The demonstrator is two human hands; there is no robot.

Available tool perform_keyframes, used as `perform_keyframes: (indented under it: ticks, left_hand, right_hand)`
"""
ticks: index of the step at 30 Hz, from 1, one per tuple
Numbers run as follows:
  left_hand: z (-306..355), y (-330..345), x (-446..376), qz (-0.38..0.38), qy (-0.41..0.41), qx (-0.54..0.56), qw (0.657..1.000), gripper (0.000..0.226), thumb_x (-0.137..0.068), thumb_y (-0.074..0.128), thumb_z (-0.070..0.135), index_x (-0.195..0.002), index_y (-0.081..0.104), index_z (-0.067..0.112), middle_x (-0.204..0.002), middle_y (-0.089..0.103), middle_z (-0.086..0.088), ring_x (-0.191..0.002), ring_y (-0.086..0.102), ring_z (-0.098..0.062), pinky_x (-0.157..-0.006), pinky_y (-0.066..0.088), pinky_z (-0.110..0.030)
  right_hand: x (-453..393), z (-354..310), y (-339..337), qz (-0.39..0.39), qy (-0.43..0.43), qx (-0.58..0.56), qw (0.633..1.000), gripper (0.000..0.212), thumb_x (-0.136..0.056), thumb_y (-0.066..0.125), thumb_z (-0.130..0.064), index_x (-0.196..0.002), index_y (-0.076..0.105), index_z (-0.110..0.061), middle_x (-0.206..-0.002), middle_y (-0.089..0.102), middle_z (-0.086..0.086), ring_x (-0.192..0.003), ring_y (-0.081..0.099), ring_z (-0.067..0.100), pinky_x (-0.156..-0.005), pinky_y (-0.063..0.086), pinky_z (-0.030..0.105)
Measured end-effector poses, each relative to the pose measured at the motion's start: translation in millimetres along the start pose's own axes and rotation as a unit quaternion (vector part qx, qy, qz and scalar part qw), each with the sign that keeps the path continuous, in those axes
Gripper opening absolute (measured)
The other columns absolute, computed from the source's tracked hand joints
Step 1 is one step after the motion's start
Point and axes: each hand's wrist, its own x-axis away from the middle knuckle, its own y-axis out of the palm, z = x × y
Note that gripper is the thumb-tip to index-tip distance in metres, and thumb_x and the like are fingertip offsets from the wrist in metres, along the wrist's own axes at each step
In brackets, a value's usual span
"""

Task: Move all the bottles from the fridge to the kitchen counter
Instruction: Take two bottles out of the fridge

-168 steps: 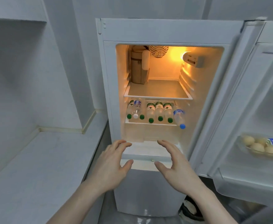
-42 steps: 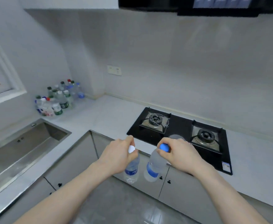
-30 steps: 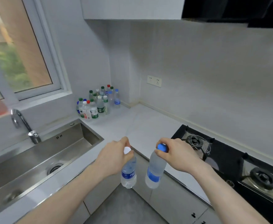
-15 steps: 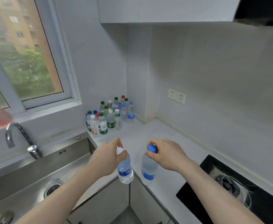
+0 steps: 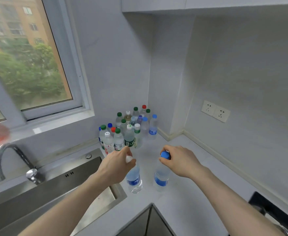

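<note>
- Gripping with the left hand [image 5: 116, 167] the neck of a white-capped bottle [image 5: 134, 178], fingers and thumb curling tight round the top, white cap peeking out between them.
- Hanging upright from that grip, clear body and blue label below the hand, just past the corner of the sink [image 5: 59, 183] and over the counter [image 5: 182, 201].
- Pinching with the right hand [image 5: 179, 160] the top of a blue-capped bottle [image 5: 161, 176], fingertips closing round the blue cap, palm arching above it.
- Hanging upright too, blue label low on the body; base possibly touching the counter, though hard to tell from this angle.
- Carrying two bottles in all, one per hand, side by side and apart, with a narrow gap between them.
- Standing further back, in the corner where window wall meets side wall, a tight cluster of bottles [image 5: 128, 132], all upright on the counter.
- Counting about seventeen caps there: roughly seven green, five blue, two red, three white; rear ones partly hiding, so the tally is approximate.
- Keeping well apart from the cluster, both held bottles nearer the camera.
- Showing on the left a curved tap [image 5: 8, 160] beside the sink and a window [image 5: 25, 53] above it.
- Showing on the right wall two sockets [image 5: 215, 111] side by side, and the black corner of a hob [image 5: 276, 212] at lower right.
</note>
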Motion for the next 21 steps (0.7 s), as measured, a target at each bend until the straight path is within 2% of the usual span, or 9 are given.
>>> perform_keyframes:
  ticks: [5, 8, 13, 21]
  left_hand:
    - [-49.7, 4.2, -50.2, -0.015, 0.005, -0.045, 0.999, 0.028, -0.1, 0.049, 0.052, -0.114, 0.05, 0.029, -0.098, 0.069, 0.004, -0.076, 0.055, -0.017, -0.059, 0.034, -0.03]
    - [-72.3, 6.9, -74.2, -0.024, -0.004, -0.05, 0.998, 0.028, -0.1, 0.047, 0.051, -0.115, 0.048, 0.027, -0.095, 0.068, 0.002, -0.075, 0.052, -0.02, -0.061, 0.035, -0.034]
    - [-105.4, 16.8, -106.7, -0.039, -0.028, -0.051, 0.998, 0.029, -0.1, 0.047, 0.049, -0.119, 0.049, 0.026, -0.086, 0.055, 0.006, -0.076, 0.051, -0.021, -0.063, 0.035, -0.034]
    - [-132.2, 38.7, -145.3, -0.057, -0.041, -0.066, 0.995, 0.03, -0.1, 0.046, 0.053, -0.116, 0.048, 0.027, -0.099, 0.069, 0.002, -0.076, 0.052, -0.021, -0.063, 0.037, -0.034]
  right_hand:
    - [-70.9, -23.0, 26.7, -0.021, 0.006, 0.014, 1.0, 0.02, -0.098, 0.052, -0.048, -0.104, 0.057, -0.03, -0.09, 0.063, -0.008, -0.082, 0.058, 0.02, -0.065, 0.041, 0.033]
    - [-102.9, -32.9, 40.4, -0.032, 0.01, 0.017, 0.999, 0.02, -0.098, 0.05, -0.048, -0.106, 0.054, -0.029, -0.09, 0.06, -0.007, -0.082, 0.057, 0.022, -0.067, 0.041, 0.034]
    - [-153.5, -47.8, 59.3, -0.046, 0.003, 0.01, 0.999, 0.021, -0.099, 0.051, -0.047, -0.109, 0.054, -0.028, -0.095, 0.063, -0.005, -0.085, 0.06, 0.022, -0.068, 0.043, 0.035]
    - [-216.4, -56.2, 91.8, -0.079, -0.03, 0.005, 0.996, 0.02, -0.099, 0.055, -0.046, -0.107, 0.054, -0.028, -0.095, 0.068, -0.002, -0.083, 0.062, 0.023, -0.065, 0.044, 0.034]
